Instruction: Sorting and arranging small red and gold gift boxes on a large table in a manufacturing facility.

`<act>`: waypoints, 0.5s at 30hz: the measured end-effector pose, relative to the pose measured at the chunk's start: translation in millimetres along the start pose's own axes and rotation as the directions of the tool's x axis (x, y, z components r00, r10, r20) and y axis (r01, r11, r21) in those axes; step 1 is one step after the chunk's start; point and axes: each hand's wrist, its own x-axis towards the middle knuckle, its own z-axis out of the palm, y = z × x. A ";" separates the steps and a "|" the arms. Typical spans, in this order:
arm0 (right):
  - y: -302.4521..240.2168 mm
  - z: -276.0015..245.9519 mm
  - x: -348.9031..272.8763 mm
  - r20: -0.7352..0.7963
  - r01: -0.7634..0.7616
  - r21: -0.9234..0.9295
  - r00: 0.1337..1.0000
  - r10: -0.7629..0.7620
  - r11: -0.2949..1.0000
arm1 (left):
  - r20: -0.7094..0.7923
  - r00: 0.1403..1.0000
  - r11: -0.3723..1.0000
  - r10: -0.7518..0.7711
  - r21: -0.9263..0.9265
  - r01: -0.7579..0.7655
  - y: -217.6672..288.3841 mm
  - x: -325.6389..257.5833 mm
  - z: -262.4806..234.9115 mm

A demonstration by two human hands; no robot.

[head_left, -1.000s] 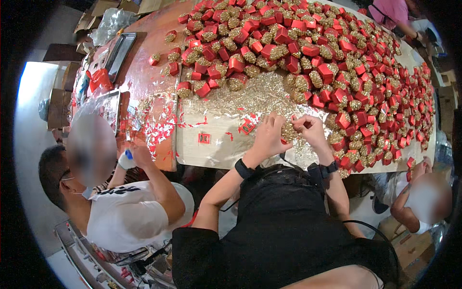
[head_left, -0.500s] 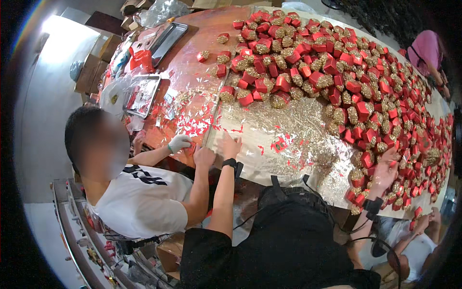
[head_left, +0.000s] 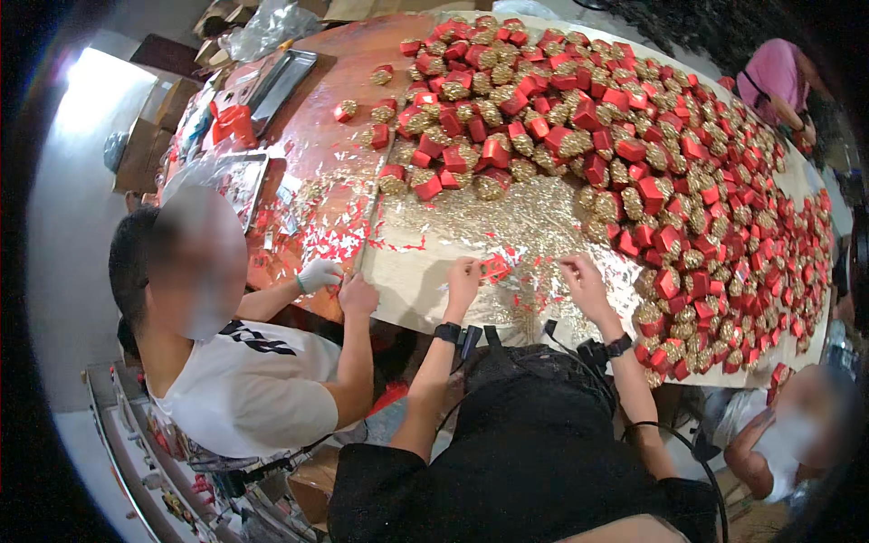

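My left hand (head_left: 463, 282) is at the near edge of the table, fingers closed at the left edge of a flat red cut-out piece (head_left: 496, 268). The piece looks like thin paper or film. To its right, my right hand (head_left: 587, 288) hovers over the glittery table top with thumb and fingers pinched together. Anything between those fingertips is too small to make out. Gold glitter and red and white scraps (head_left: 534, 294) lie around both hands.
A large heap of red boxes with gold glittered parts (head_left: 625, 136) covers the far and right table. At left, a co-worker in a white shirt (head_left: 244, 380) works with one gloved hand (head_left: 319, 275). Metal trays (head_left: 282, 86) lie beyond. Other people are at the right.
My right hand has left the heap of red boxes and come left to the glittery area. My left hand has moved right to the red cut-out. The view has shifted slightly.
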 end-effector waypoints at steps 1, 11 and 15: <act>-11.6 2.6 -0.9 0.036 0.191 -0.164 0.982 -0.187 0.968 | 0.013 1.000 1.000 -0.003 -0.001 0.003 16.2 -8.7 7.5; -36.6 -7.4 -2.7 0.439 -0.085 0.070 0.897 0.046 0.994 | 0.729 0.395 0.291 0.559 0.274 -0.917 116.3 -41.5 59.0; -11.6 -14.0 -3.6 0.421 -0.146 -0.011 0.897 0.137 0.989 | 0.788 0.333 0.312 0.518 0.189 -0.931 111.0 -19.0 70.9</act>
